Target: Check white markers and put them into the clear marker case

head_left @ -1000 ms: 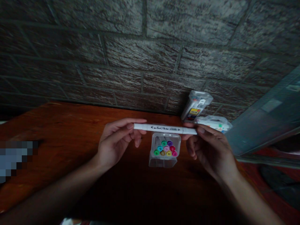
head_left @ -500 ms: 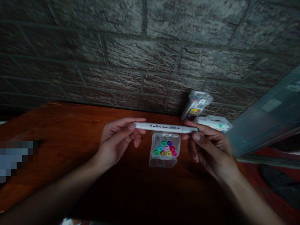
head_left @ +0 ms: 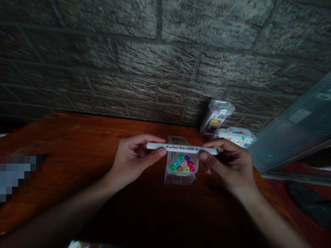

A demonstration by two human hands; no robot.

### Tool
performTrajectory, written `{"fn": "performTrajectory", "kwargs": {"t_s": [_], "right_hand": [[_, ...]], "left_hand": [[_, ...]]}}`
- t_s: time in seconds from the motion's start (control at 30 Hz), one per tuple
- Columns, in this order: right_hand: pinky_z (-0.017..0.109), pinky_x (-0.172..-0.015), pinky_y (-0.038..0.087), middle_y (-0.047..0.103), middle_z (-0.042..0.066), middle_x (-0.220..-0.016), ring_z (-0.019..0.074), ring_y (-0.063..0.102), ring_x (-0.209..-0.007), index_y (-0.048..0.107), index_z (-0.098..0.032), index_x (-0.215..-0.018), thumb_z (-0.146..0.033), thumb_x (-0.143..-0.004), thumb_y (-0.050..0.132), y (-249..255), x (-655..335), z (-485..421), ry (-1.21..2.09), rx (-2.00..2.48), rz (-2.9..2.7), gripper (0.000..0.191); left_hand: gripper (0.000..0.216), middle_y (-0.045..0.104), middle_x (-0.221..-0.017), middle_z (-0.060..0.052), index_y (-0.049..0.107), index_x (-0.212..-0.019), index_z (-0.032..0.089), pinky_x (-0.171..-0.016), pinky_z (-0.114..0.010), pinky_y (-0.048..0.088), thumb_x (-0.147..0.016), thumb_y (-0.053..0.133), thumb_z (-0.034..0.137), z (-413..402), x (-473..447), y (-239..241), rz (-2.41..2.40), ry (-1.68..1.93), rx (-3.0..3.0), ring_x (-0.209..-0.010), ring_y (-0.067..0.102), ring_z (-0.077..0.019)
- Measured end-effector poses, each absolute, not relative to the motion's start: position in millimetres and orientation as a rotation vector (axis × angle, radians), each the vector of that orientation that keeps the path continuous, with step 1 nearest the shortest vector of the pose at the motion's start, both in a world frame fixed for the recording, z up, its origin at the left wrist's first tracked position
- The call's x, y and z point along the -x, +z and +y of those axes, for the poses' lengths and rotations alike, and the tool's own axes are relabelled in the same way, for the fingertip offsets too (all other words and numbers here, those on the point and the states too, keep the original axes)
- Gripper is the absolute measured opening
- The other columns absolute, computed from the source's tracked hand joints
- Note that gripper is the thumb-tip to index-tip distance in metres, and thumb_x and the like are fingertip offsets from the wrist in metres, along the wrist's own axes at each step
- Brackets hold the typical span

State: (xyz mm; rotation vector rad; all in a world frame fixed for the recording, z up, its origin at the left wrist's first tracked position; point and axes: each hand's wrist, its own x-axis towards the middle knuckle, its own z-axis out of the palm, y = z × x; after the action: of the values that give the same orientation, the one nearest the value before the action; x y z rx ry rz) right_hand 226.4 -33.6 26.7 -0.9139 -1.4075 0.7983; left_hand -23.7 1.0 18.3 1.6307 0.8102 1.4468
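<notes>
A white marker (head_left: pixel 182 148) with black lettering and a green right end is held level between my two hands. My left hand (head_left: pixel 134 158) pinches it near its left end, thumb below and index finger above. Closer to the green end, my right hand (head_left: pixel 230 165) grips it in the same way. Just below and behind the marker, a clear plastic case (head_left: pixel 179 179) lies on the table, its end toward me. Several round coloured marker ends (head_left: pixel 183 164) show in it: green, blue, purple, pink, red, yellow and brown.
The wooden table (head_left: pixel 77 151) meets a dark brick wall (head_left: pixel 134 58). A tall clear case with a yellow label (head_left: pixel 213 122) stands against the wall, beside another clear case (head_left: pixel 239 136) of markers. A translucent panel (head_left: pixel 292 120) rises at the right.
Both hands have slid inward along the marker, so more of each end shows. The marker has dropped slightly and now crosses the upper part of the clear case.
</notes>
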Motion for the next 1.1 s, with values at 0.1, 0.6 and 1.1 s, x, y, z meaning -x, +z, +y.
{"fn": "performTrajectory", "kwargs": {"t_s": [0.1, 0.6, 1.1], "right_hand": [[0.019, -0.036, 0.047, 0.074, -0.001, -0.065, 0.0101, 0.061, -0.04, 0.077, -0.021, -0.091, -0.025, -0.081, 0.093, 23.7, -225.3, -34.2, 0.769, 0.918, -1.425, 0.019], [0.021, -0.038, 0.05, 0.077, 0.002, -0.066, 0.0115, 0.063, -0.041, 0.081, -0.02, -0.098, -0.034, -0.088, 0.087, 25.8, -227.5, -34.9, 0.851, 0.93, -1.419, 0.017], [0.02, -0.038, 0.05, 0.077, 0.002, -0.067, 0.0109, 0.063, -0.041, 0.083, -0.022, -0.096, -0.03, -0.087, 0.087, 24.0, -228.3, -35.1, 0.854, 0.937, -1.416, 0.013]], "left_hand": [[0.013, 0.078, -0.072, -0.003, 0.084, -0.088, 0.02, -0.048, -0.022, 0.047, -0.077, 0.091, 0.021, 0.0, 21.6, 20.3, 0.826, 1.453, -1.661, -0.056, 0.064, -0.0131], [0.011, 0.074, -0.066, -0.001, 0.084, -0.097, 0.019, -0.046, -0.02, 0.047, -0.085, 0.084, 0.02, -1.2, 22.9, 17.7, 0.768, 1.392, -1.647, -0.05, 0.062, -0.011], [0.01, 0.072, -0.063, -0.001, 0.085, -0.094, 0.018, -0.044, -0.019, 0.043, -0.084, 0.084, 0.021, -0.6, 23.1, 18.2, 0.776, 1.397, -1.645, -0.048, 0.06, -0.0106]]}}
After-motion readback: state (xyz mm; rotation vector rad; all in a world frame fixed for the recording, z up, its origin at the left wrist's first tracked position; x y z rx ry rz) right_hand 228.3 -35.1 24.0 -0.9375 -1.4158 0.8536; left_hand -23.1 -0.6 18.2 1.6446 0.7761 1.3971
